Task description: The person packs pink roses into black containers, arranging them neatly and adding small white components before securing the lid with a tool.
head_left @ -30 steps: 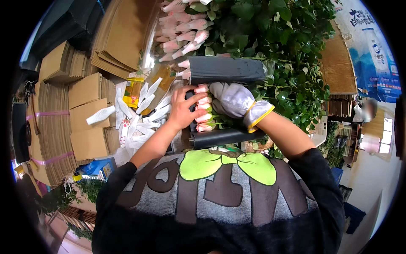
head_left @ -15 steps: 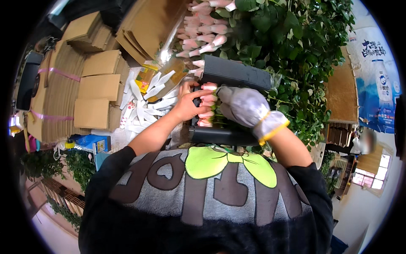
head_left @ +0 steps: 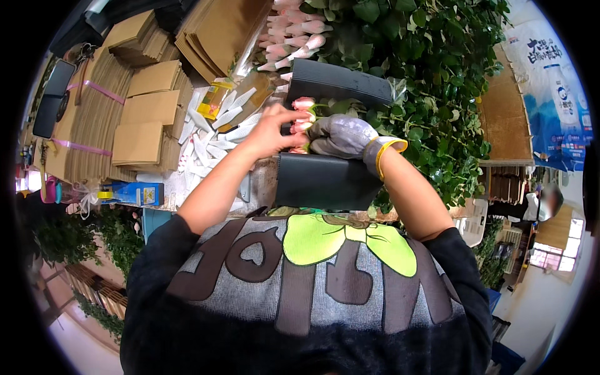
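- Currently, my left hand (head_left: 272,132) holds its fingers apart across pink roses (head_left: 301,127) between black panels (head_left: 328,181).
- My gloved right hand (head_left: 342,134) hides its grip.
- Pressing hard could bruise the roses.

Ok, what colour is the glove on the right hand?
The glove is pale grey and yellow-edged, shown in the head view.

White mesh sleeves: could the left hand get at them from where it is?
Probably yes: the left hand is close to the white mesh sleeves, with nothing visible between, though it is at the pink roses.
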A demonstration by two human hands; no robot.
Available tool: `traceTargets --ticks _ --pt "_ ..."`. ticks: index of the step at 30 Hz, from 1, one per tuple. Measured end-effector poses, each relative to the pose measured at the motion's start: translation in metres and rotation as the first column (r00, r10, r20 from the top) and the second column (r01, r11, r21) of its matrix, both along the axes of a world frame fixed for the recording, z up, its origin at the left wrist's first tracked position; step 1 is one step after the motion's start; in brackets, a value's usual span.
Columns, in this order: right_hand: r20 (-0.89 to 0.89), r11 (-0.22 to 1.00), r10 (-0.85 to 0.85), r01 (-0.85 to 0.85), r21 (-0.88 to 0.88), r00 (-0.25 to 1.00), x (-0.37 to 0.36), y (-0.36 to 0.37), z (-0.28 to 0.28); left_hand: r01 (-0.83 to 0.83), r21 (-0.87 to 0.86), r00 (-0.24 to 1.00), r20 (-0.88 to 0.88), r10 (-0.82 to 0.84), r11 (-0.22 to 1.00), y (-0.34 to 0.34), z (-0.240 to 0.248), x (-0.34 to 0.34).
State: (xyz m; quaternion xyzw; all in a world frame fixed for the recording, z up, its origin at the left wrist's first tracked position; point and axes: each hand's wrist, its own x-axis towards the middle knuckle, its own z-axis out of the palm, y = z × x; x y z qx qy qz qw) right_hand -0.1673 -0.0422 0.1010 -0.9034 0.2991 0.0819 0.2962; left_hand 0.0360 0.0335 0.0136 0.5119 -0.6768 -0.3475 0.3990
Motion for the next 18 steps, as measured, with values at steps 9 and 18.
traceTargets --ticks 9,18 --pt "-0.361 0.98 0.196 -0.169 0.104 0.912 0.013 0.0 0.014 -0.088 0.007 0.976 0.199 0.085 0.996 0.0 -0.027 -0.009" --pt "-0.334 0.98 0.195 -0.17 0.104 0.922 0.008 -0.005 0.013 -0.144 -0.036 0.986 0.078 0.147 0.989 0.007 -0.035 -0.012"
